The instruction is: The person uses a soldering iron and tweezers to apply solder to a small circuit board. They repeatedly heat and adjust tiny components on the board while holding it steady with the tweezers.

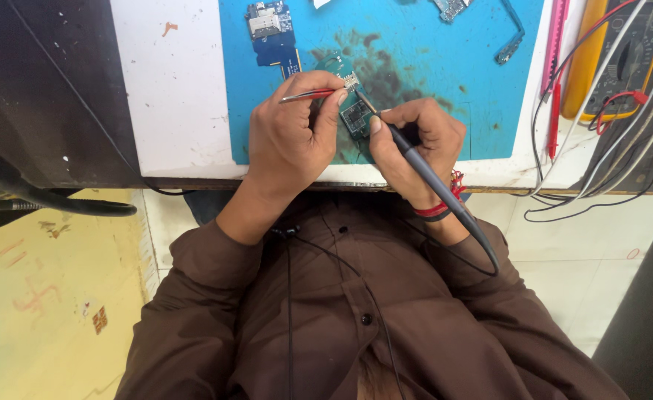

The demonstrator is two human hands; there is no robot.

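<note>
While the blue work mat covers most of the white bench top, both hands meet near its front edge, close to the person's chest. Left of the bench the floor is yellow, and a yellow multimeter with red and black leads lies at the right end of the bench, well apart from the hands.

The left hand is curled shut around red-handled tweezers, whose long axis runs roughly level, handle end to the left and tips to the right. Those tips clamp a small silvery part just above the small circuit board.

The right hand is closed in a pen grip on a grey soldering iron. Its long axis runs diagonally: the thin tip points up and to the left, reaching the spot beside the silvery part, while the body slopes down and right over a wrist wearing red thread, its cable trailing across the brown sleeve.

The small circuit board lies flat on a dark-stained patch of the mat, between the 2 hands and touching the fingers of both. 1 larger blue circuit board sits farther up the mat, apart from the hands.
</note>
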